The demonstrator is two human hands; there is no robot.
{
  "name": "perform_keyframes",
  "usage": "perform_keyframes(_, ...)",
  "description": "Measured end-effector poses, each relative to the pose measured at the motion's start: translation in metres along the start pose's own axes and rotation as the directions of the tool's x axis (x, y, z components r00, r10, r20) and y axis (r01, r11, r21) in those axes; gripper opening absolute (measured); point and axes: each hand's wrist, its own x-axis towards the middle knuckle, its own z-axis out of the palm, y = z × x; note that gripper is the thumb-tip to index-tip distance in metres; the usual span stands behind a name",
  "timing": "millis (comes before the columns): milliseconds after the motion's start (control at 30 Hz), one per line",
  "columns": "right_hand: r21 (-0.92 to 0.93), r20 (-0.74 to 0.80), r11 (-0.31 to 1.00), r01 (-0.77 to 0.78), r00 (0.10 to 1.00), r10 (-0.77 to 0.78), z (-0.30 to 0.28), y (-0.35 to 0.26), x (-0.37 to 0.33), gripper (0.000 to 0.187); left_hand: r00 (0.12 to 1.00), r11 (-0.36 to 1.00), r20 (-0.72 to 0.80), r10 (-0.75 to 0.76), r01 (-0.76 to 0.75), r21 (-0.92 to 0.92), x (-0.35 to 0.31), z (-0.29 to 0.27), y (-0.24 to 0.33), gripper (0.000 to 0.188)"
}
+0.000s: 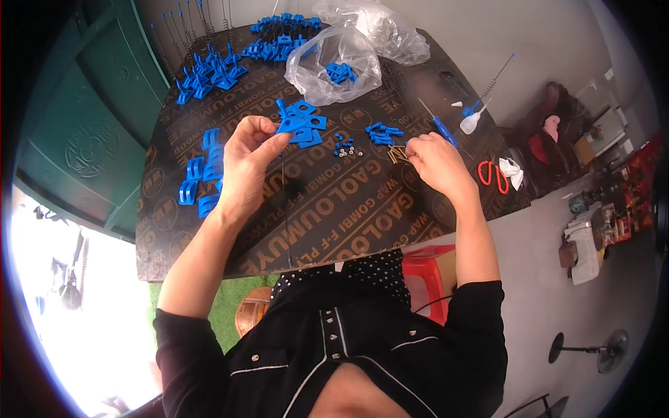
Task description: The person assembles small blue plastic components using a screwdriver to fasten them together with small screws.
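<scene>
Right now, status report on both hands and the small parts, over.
Left hand pinching flat blue plastic piece. Right hand at thin brass-coloured screws, grip unclear. Small blue and whitish pieces lie between hands.

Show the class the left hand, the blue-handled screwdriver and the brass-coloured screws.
Left hand (244, 159): head view, back of the hand.
Blue-handled screwdriver (444, 130): head view, on its handle.
Brass-coloured screws (396, 154): head view, middle of the pile.
</scene>
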Motion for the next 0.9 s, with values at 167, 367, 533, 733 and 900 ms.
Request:
perform_keyframes(167,-0.013,-0.025,0.999,0.036,0.999,-0.036,0.010,0.000,-0.004,0.007,1.000,0.999,-0.006,0.009,-0.010,-0.049,-0.002,0.003,0.002,0.018)
perform_keyframes(367,-0.023,-0.049,1.000,0.002,0.999,-0.003,0.014,-0.004,-0.006,0.004,1.000,0.998,0.015,0.012,-0.011,-0.062,-0.004,0.003,0.001,0.019)
perform_keyframes(533,-0.057,-0.075,0.998,0.018,0.997,-0.023,0.017,-0.001,-0.011,0.006,0.999,0.997,0.040,0.013,-0.011,-0.073,-0.003,0.008,0.000,0.019)
perform_keyframes(733,0.005,-0.104,0.999,0.048,0.993,-0.047,0.018,0.001,-0.017,0.007,0.999,0.999,0.000,-0.033,0.033,-0.032,-0.001,0.008,-0.004,0.018)
perform_keyframes(900,0.207,-0.229,0.973,0.105,0.972,-0.056,0.014,0.005,-0.032,0.010,0.999,0.999,0.020,-0.033,0.034,-0.014,-0.001,0.009,-0.008,0.017)
